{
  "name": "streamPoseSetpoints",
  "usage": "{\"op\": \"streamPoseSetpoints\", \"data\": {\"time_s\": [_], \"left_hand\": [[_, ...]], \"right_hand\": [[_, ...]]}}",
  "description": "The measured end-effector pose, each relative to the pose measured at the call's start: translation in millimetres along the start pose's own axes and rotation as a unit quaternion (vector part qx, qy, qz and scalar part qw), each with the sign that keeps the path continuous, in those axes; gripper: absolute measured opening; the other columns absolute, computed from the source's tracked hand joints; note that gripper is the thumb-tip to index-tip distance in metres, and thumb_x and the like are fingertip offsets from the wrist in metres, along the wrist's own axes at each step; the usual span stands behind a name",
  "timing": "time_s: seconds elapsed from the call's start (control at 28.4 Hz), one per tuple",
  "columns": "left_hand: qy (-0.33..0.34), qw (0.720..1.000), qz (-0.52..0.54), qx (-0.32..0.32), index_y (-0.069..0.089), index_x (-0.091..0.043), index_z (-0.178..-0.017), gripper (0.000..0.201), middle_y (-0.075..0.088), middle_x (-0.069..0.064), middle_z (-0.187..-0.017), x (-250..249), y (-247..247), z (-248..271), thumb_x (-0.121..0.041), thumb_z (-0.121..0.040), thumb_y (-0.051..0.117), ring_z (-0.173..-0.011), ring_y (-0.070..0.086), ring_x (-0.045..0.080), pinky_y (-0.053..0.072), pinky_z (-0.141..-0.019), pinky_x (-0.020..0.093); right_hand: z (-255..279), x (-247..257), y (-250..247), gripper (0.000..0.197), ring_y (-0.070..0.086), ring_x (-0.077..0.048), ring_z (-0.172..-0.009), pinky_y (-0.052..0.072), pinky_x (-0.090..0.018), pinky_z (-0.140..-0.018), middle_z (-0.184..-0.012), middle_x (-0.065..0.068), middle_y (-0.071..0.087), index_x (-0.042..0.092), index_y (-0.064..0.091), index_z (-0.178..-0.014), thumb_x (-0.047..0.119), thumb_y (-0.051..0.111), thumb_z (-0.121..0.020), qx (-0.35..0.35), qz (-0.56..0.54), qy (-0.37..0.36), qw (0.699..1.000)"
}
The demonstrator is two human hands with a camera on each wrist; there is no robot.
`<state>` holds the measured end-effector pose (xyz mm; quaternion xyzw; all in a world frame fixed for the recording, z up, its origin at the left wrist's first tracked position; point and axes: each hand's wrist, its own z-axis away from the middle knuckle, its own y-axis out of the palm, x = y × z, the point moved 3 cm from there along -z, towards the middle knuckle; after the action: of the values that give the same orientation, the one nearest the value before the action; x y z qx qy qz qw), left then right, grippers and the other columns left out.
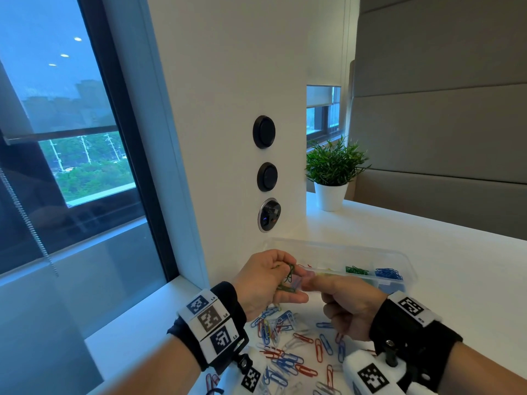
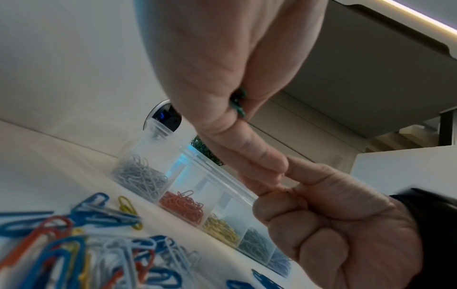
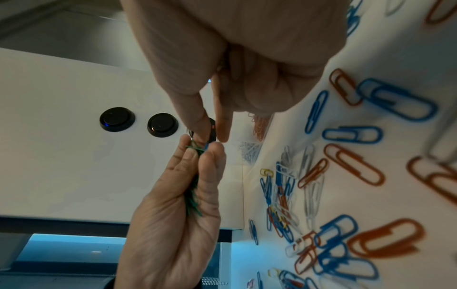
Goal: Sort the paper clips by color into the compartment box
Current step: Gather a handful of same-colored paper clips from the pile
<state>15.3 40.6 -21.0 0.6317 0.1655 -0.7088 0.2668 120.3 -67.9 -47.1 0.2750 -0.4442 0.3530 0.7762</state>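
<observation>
Above a white bench (image 1: 427,252), the left hand (image 1: 265,280) had its grip closed around a small bunch of green paper clips (image 1: 288,276). The right hand (image 1: 350,303) pinched thumb and forefinger at the top of that bunch, its other fingers curled. Loose blue, red and white clips (image 1: 291,352) lay scattered below the hands, just beside the clear compartment box (image 1: 399,258), which held clips grouped by color.
</observation>
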Motion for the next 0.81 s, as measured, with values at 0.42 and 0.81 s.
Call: {"op": "streamPoseSetpoints", "data": {"time_s": [0.42, 0.81], "left_hand": [[0.002, 1.000, -0.005, 0.017, 0.054, 0.000, -0.105, 0.017, 0.072, 0.008, -0.084, -1, 5, 1, 0.000, -0.103, 0.037, -0.059, 0.068, 0.029, 0.059, -0.053, 0.028], [-0.047, 0.999, 0.003, 0.005, 0.052, 0.000, -0.102, 0.020, 0.056, 0.011, -0.070, 0, -12, -6, -0.001, -0.104, 0.032, -0.039, 0.044, 0.014, 0.029, -0.031, 0.018]], "right_hand": [[6, 0, -1, 0.021, 0.016, -0.008, -0.041, 0.014, -0.017, -0.035, -0.052, 0.005, 0.025, 0.014, 0.066, -0.101, 0.020, 0.074, -0.082, 0.017, -0.019, 0.034, 0.999], [17, 18, -36, 0.013, 0.022, -0.012, -0.038, 0.019, -0.019, -0.040, -0.047, 0.001, 0.033, 0.009, 0.066, -0.075, 0.014, 0.073, -0.084, -0.056, 0.186, -0.046, 0.980]]}}
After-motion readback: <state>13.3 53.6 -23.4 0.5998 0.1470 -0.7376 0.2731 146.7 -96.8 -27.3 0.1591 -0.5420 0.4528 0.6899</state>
